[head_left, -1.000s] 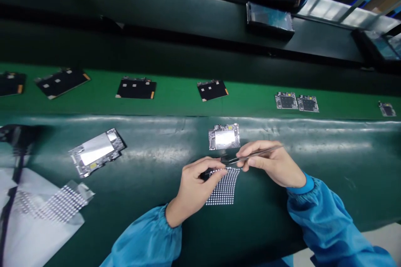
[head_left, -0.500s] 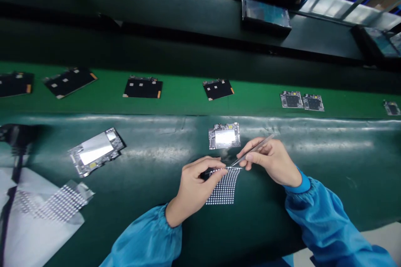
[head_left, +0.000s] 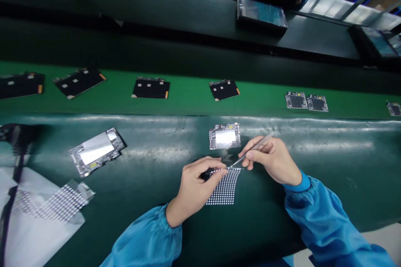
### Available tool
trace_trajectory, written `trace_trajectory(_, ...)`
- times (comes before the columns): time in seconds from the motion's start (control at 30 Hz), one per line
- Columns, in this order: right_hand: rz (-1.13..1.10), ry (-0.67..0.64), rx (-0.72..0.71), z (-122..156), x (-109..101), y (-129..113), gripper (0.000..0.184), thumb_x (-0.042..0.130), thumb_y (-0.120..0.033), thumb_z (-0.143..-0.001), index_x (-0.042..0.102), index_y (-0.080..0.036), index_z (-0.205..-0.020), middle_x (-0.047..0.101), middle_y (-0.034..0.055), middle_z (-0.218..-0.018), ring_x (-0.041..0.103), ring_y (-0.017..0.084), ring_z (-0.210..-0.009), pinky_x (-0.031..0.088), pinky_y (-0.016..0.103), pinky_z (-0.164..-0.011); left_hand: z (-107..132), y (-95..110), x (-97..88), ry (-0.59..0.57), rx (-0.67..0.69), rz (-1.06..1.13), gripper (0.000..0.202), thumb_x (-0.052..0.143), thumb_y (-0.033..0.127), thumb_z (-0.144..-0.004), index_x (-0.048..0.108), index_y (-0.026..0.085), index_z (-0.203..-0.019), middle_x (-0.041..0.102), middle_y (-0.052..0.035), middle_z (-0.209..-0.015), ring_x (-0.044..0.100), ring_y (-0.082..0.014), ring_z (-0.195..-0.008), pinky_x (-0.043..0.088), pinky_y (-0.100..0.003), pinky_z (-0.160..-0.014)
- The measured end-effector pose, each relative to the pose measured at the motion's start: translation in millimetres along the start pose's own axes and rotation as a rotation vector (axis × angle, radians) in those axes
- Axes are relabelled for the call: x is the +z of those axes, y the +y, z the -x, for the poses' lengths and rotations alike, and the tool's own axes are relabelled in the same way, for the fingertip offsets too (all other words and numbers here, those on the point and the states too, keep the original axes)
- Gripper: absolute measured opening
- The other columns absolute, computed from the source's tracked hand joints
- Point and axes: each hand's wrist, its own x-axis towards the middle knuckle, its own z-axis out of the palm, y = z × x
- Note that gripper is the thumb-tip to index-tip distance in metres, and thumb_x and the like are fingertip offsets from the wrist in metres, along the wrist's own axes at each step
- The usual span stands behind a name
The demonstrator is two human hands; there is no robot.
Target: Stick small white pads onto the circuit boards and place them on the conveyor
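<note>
A sheet of small white dots (head_left: 226,187) lies on the dark green mat in front of me. My left hand (head_left: 196,185) pinches the sheet's top left edge, fingers closed. My right hand (head_left: 273,156) grips slim metal tweezers (head_left: 252,148), whose tips touch the sheet's top edge. Just beyond the hands lies a small circuit board with a shiny metal shield (head_left: 224,136). Both arms wear blue sleeves.
A second shielded board (head_left: 96,152) lies to the left. Another dot sheet (head_left: 59,203) rests on white paper at the far left. Several dark boards (head_left: 151,88) and small boards (head_left: 306,102) ride the green conveyor (head_left: 188,100). Another person's blue-sleeved hands handle tablets (head_left: 262,11) across the line.
The tweezers have tilted steeper and their tips have come down onto the sheet's top edge. The boards on the conveyor have shifted right. My left hand has stayed put.
</note>
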Motion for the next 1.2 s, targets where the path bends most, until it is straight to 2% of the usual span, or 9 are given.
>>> trace_trajectory(0.17,0.095,0.117,-0.109,-32,12,-5,0.011,0.078,-0.027,-0.082,0.075,-0.016,-0.084,0.075,0.0034,-0.068,0.069,0.015,-0.056,0.059,0.030,-0.056,1,-1,1.2,-0.001,0.007,-0.004,0.007,0.077,0.014,-0.081,0.077,0.021,-0.079,0.080,-0.0019,-0.078,0.079,-0.0204,-0.080,0.063,-0.028,-0.072)
trace_trajectory(0.27,0.188,0.203,-0.158,-55,21,-5,0.009,0.076,-0.024,-0.080,0.072,-0.016,-0.081,0.070,0.0009,-0.061,0.065,0.014,-0.053,0.057,0.029,-0.053,1,-1,1.3,-0.006,-0.001,-0.003,0.006,0.076,0.015,-0.081,0.077,0.020,-0.079,0.080,-0.0023,-0.077,0.079,-0.0207,-0.081,0.063,-0.029,-0.073)
trace_trajectory(0.4,0.209,0.278,-0.192,-72,28,1,0.011,0.075,-0.024,-0.078,0.068,-0.015,-0.081,0.068,0.0010,-0.060,0.065,0.014,-0.053,0.057,0.029,-0.052,2,-2,1.7,-0.009,-0.017,0.005,0.008,0.076,0.013,-0.081,0.077,0.021,-0.079,0.079,-0.0021,-0.077,0.079,-0.0209,-0.082,0.063,-0.029,-0.073)
trace_trajectory(0.57,0.220,0.292,-0.183,-77,32,8,0.014,0.073,-0.028,-0.079,0.066,-0.016,-0.082,0.067,0.0008,-0.060,0.068,0.015,-0.056,0.059,0.030,-0.055,4,-4,2.1,-0.012,-0.028,0.004,0.010,0.076,0.012,-0.081,0.078,0.023,-0.081,0.080,-0.0010,-0.078,0.079,-0.0207,-0.084,0.063,-0.030,-0.077)
trace_trajectory(0.9,0.285,0.290,-0.182,-77,32,13,0.012,0.071,-0.028,-0.081,0.067,-0.017,-0.083,0.068,0.0019,-0.064,0.069,0.016,-0.059,0.058,0.028,-0.054,4,-3,1.6,-0.018,-0.034,-0.001,0.008,0.075,0.014,-0.081,0.078,0.022,-0.080,0.080,-0.0028,-0.077,0.079,-0.0219,-0.081,0.064,-0.032,-0.074)
trace_trajectory(1.07,0.504,0.284,-0.330,-68,33,16,0.008,0.068,-0.026,-0.086,0.071,-0.019,-0.084,0.074,0.0053,-0.084,0.071,0.016,-0.068,0.058,0.029,-0.060,3,-3,1.8,-0.015,-0.033,-0.007,0.008,0.075,0.014,-0.081,0.078,0.022,-0.080,0.080,-0.0027,-0.078,0.079,-0.0218,-0.081,0.064,-0.032,-0.073)
trace_trajectory(1.2,0.615,0.263,-0.491,-62,33,17,0.011,0.065,-0.024,-0.089,0.074,-0.021,-0.084,0.075,0.0057,-0.091,0.071,0.019,-0.083,0.059,0.032,-0.068,3,-3,1.9,-0.011,-0.036,-0.008,0.009,0.076,0.013,-0.081,0.078,0.022,-0.079,0.080,-0.0024,-0.077,0.078,-0.0216,-0.080,0.064,-0.031,-0.073)
